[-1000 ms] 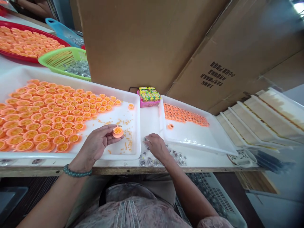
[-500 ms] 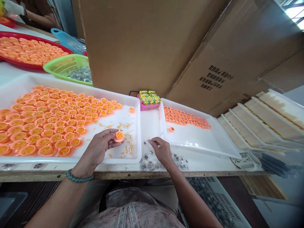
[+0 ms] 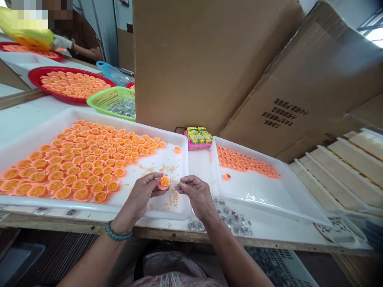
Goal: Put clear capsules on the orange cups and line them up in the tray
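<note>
My left hand pinches a small orange toy cup on a saucer, with yellow beads inside, above the right part of a white tray. Just right of the cup, my right hand has thumb and fingertips closed; what they pinch is too small to make out. Many similar orange cups with beads fill the left of that tray, and loose yellow beads lie scattered under my hands. Clear round plastic pieces are heaped on the table beside my right wrist.
A second white tray holds rows of orange cups with dark-centred tops. Between the trays stands a pink basket of small yellow packets. Behind are cardboard, a green basket and a red tray. Another person sits far left.
My right hand has moved left from above the clear pieces to beside the cup, fingertips still pinched. My left hand still holds the cup. The camera view has shifted.
</note>
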A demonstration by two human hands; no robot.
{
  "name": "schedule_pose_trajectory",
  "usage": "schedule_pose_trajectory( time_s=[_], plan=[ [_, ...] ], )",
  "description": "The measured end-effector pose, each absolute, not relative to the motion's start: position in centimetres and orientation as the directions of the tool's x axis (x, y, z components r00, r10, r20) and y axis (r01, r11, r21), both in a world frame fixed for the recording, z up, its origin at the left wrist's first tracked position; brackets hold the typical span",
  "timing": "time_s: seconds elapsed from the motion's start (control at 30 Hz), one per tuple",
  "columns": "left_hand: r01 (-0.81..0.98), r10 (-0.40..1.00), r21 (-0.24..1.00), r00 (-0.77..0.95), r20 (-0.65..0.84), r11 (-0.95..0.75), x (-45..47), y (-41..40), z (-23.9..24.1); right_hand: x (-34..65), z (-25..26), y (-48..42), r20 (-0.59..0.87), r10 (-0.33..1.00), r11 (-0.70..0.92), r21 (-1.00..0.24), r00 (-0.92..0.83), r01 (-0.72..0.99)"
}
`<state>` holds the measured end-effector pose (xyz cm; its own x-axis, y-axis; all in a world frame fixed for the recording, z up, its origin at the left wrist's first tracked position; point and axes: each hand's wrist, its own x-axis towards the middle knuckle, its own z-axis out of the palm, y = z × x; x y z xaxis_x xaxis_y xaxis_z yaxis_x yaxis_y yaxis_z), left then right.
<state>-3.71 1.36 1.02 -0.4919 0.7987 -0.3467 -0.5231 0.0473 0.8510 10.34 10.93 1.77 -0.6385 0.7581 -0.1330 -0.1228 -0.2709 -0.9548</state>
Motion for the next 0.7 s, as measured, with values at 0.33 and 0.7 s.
schedule_pose_trajectory(
  time_s=[0.33, 0.7],
  plan=[
    [-0.514, 0.831, 0.857, -0.467, -0.304, 0.025, -3.9, 1.3, 1.0, 8.8, 2.6, 12.2, -0.129, 0.676, -0.089, -0.992, -0.725, 0.094],
    [-0.48, 0.813, 0.877, -0.497, -0.304, 0.035, -3.8, 1.5, 0.7, 7.0, 3.3, 14.0, -0.16, 0.543, -0.014, -0.983, -0.825, 0.182]
  ],
)
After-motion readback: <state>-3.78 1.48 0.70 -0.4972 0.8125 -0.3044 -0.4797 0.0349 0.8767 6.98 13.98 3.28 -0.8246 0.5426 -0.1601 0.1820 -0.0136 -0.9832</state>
